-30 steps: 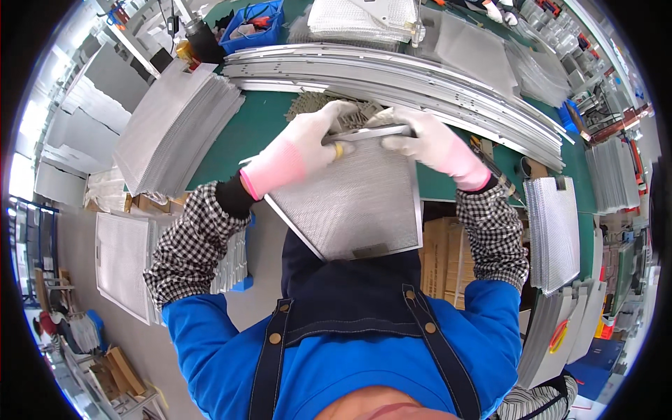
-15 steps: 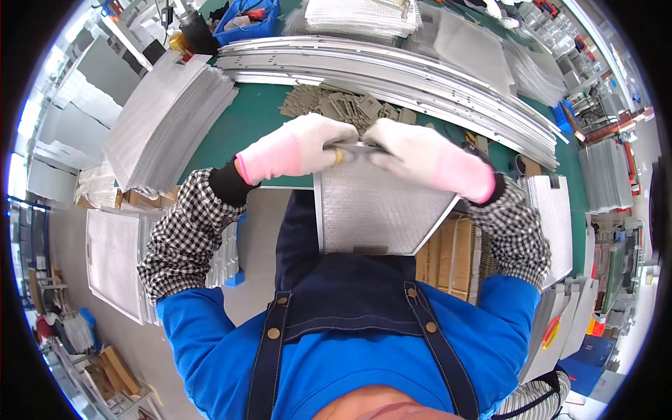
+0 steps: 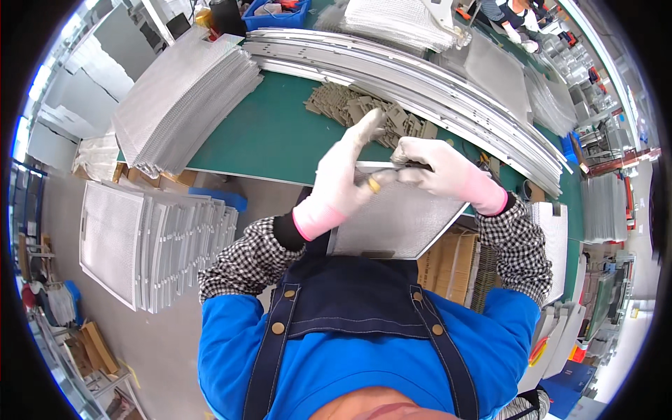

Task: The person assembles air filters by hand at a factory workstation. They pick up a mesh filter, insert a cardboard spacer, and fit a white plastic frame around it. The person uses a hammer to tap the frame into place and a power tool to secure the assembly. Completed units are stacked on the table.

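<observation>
A silver-framed mesh panel (image 3: 392,217) leans at my lap against the table edge, a dark slot at its near rim. My right hand (image 3: 441,171), in a white glove with a pink cuff, curls its fingers over the panel's far edge. Its fingertips hide whatever lies right at that edge. My left hand (image 3: 339,178), gloved likewise with a yellow patch on one finger, is spread open over the panel's left side. One of its digits reaches up toward a pile of small grey-brown flat pieces (image 3: 357,108) on the table.
Long metal profiles (image 3: 413,80) lie across the green table (image 3: 273,133). A mesh-sheet stack (image 3: 182,98) stands at the left, with framed panels (image 3: 147,245) below it. Cardboard (image 3: 448,262) sits under the table. A blue bin (image 3: 276,17) and another person (image 3: 514,21) are at the back.
My left hand has come off the panel's far edge, opened and turned upward toward the pile. My right hand stays at that edge. The whole view has shifted slightly.
</observation>
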`<state>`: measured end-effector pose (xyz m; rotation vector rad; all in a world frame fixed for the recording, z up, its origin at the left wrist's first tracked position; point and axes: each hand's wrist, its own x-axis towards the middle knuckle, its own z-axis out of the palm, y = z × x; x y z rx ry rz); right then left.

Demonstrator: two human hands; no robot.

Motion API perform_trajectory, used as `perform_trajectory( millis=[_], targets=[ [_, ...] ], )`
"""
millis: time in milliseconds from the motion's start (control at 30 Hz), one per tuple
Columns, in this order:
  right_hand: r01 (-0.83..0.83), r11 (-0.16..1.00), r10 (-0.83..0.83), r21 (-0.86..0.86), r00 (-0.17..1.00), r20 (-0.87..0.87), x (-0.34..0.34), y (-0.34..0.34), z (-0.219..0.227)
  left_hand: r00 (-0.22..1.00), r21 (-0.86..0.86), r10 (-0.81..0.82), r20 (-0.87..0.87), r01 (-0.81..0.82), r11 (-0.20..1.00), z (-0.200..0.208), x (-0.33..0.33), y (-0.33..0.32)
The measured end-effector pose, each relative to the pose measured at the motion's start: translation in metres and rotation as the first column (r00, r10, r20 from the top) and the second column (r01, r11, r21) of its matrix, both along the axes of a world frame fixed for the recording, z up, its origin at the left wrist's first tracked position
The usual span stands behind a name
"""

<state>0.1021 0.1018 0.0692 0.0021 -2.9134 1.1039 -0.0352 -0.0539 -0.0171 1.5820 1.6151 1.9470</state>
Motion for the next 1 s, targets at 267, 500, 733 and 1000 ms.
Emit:
perform_trajectory(
  millis=[267,500,733,1000],
  targets=[
    [0.091,0.996,-0.092,0.021,0.994,0.058,0.012,-0.015,0.006,0.995,0.041,-0.054,0.078,0.051,0.998,0.005,0.011,-0.001],
    [-0.041,0.999,0.04,0.011,0.998,0.047,0.01,-0.009,-0.005,0.963,-0.037,0.127,0.237,-0.122,0.992,-0.016,0.015,-0.03],
    [-0.099,0.983,0.144,-0.157,0.94,0.31,0.001,-0.004,0.011,0.992,-0.265,0.1,-0.073,-0.116,0.957,0.026,0.003,-0.069],
    [-0.134,0.959,0.235,-0.248,0.867,0.439,-0.003,-0.013,0.027,0.994,-0.303,-0.038,-0.105,0.004,0.953,0.034,0.003,-0.092]
  ],
)
